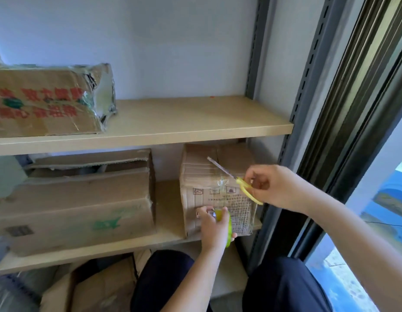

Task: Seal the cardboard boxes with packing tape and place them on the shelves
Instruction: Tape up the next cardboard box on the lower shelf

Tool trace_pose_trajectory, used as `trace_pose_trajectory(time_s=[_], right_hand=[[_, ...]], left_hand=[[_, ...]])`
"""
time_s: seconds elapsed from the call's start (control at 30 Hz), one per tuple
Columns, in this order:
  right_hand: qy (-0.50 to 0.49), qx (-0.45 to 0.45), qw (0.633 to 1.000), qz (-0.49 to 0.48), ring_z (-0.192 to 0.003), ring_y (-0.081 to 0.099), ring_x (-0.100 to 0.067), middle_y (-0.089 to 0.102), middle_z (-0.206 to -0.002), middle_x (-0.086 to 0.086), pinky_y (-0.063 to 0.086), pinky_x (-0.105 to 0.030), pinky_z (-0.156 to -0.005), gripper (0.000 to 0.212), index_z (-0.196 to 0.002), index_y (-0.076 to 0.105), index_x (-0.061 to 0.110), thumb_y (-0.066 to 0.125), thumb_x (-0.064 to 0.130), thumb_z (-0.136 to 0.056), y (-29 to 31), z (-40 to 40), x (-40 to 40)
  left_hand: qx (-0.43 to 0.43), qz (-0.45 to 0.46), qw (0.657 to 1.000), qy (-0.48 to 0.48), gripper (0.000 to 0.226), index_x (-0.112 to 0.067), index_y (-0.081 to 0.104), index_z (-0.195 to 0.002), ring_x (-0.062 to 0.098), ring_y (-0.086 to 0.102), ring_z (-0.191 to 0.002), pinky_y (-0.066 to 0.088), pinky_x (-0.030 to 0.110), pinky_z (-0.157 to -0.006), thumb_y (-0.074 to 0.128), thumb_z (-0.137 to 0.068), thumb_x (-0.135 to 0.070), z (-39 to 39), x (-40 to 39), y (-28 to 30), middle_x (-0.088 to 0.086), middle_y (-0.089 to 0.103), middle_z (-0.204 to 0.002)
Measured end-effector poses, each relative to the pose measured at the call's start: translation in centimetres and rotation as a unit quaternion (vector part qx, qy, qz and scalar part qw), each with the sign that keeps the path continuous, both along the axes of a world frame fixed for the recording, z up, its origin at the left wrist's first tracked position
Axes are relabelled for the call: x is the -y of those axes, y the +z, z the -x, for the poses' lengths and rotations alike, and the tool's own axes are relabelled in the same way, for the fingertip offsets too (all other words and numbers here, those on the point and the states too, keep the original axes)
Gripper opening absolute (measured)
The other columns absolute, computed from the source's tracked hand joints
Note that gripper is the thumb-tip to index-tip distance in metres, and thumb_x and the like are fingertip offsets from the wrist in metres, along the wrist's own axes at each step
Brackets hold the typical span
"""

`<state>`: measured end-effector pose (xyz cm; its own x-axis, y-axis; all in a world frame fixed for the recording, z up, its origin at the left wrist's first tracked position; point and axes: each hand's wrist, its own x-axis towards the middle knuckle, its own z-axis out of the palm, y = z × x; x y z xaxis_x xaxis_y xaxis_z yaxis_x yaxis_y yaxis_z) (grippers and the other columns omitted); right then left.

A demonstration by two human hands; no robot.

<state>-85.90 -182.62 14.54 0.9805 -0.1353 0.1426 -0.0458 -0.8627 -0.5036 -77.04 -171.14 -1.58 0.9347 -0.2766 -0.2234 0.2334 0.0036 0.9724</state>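
Note:
A small cardboard box (209,172) stands at the right end of the middle shelf (168,212), with clear tape running over its top and front. My left hand (214,230) grips a roll of packing tape (227,224) with a yellow-green core against the box's lower front. My right hand (274,185) holds yellow-handled scissors (245,188), blades pointing up and left above the box's top edge.
A large flat box (78,203) fills the left of the middle shelf. Another taped box with red print (49,100) sits at the left of the upper shelf (195,118). More cardboard (101,287) lies below. A grey upright (283,154) and a window frame stand at right.

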Motion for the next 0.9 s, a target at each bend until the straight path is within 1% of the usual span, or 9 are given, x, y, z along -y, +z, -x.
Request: trace_pose_trajectory(time_s=[0.07,0.17,0.23,0.4,0.53,0.6,0.7,0.8,0.9], right_hand=[[-0.036,-0.089,0.995,0.019,-0.06,0.056,0.0,0.065,-0.071,0.015,0.053,-0.028,-0.068,0.015,-0.078,0.062,0.035,0.071,0.046,-0.083,-3.7,0.9,2.5],[-0.064,-0.181,0.981,0.031,-0.062,0.057,-0.002,0.065,-0.068,0.016,0.053,-0.03,-0.072,0.021,-0.078,0.063,0.031,0.072,0.05,-0.08,-6.5,1.3,5.4],[-0.066,-0.225,0.972,0.034,-0.061,0.055,-0.002,0.064,-0.065,0.018,0.051,-0.028,-0.071,0.025,-0.078,0.064,0.03,0.072,0.054,-0.079,-7.3,0.9,6.6],[-0.042,-0.278,0.959,0.027,-0.054,0.047,-0.002,0.06,-0.059,0.013,0.039,-0.024,-0.063,0.049,-0.078,0.063,0.024,0.069,0.072,-0.07,-8.0,-1.4,6.6],[-0.036,-0.298,0.954,-0.013,-0.056,0.048,-0.004,0.063,-0.066,0.001,0.035,-0.027,-0.064,0.063,-0.078,0.067,0.025,0.061,0.083,-0.054,-8.0,-2.9,6.5],[-0.028,-0.31,0.95,-0.031,-0.06,0.05,-0.003,0.066,-0.072,-0.001,0.037,-0.027,-0.067,0.062,-0.08,0.071,0.028,0.06,0.084,-0.055,-8.2,-3.2,6.4],[-0.035,-0.331,0.941,-0.068,-0.058,0.051,0.002,0.065,-0.068,0.007,0.038,-0.023,-0.067,0.051,-0.08,0.075,0.033,0.062,0.078,-0.06,-8.2,-3.4,6.4],[-0.027,-0.355,0.929,-0.096,-0.057,0.046,-0.005,0.056,-0.061,0.007,0.036,-0.025,-0.064,0.056,-0.079,0.075,0.023,0.066,0.076,-0.061,-8.4,-3.7,6.7],[-0.018,-0.373,0.92,-0.118,-0.057,0.041,-0.013,0.051,-0.063,0.0,0.035,-0.028,-0.06,0.063,-0.074,0.07,0.015,0.067,0.076,-0.062,-8.7,-4.0,6.8]], left_hand=[[-0.011,0.018,0.999,-0.027,0.024,-0.017,0.042,-0.107,0.029,0.068,-0.082,0.055,0.034,-0.048,0.062,-0.097,-0.028,-0.2,0.0,-0.3,0.011,0.055,-0.113],[-0.026,0.035,0.997,-0.059,0.016,-0.018,0.045,-0.107,0.025,0.062,-0.05,0.055,0.035,-0.049,0.056,-0.1,-0.028,-0.7,-0.2,-0.6,0.02,0.066,-0.1],[-0.036,0.044,0.995,-0.085,0.012,-0.017,0.046,-0.109,0.025,0.054,-0.042,0.05,0.03,-0.045,0.051,-0.102,-0.025,-0.9,-0.2,-0.7,0.019,0.071,-0.086],[-0.045,0.03,0.994,-0.092,0.004,-0.02,0.049,-0.105,0.022,0.05,-0.041,0.046,0.027,-0.042,0.05,-0.103,-0.023,-1.4,0.0,-0.9,0.01,0.064,-0.061],[-0.026,-0.006,0.998,-0.064,0.002,-0.02,0.053,-0.104,0.022,0.05,-0.039,0.042,0.027,-0.04,0.052,-0.102,-0.021,-1.6,0.2,-1.7,0.008,0.062,-0.056],[-0.021,-0.01,0.998,-0.06,0.004,-0.019,0.054,-0.102,0.022,0.051,-0.04,0.044,0.028,-0.041,0.052,-0.102,-0.022,-1.3,0.2,-1.9,0.007,0.062,-0.055],[-0.014,0.0,0.998,-0.062,0.006,-0.019,0.055,-0.101,0.022,0.053,-0.04,0.046,0.03,-0.043,0.051,-0.102,-0.023,-0.5,-0.3,-1.7,0.007,0.062,-0.056],[-0.024,0.01,0.997,-0.068,0.007,-0.021,0.055,-0.1,0.021,0.055,-0.041,0.047,0.029,-0.045,0.05,-0.103,-0.025,0.0,-0.8,-1.2,0.006,0.062,-0.056],[-0.042,0.029,0.996,-0.069,0.008,-0.02,0.055,-0.1,0.023,0.052,-0.042,0.046,0.029,-0.043,0.049,-0.103,-0.025,0.2,-1.1,-0.6,0.007,0.061,-0.056]])
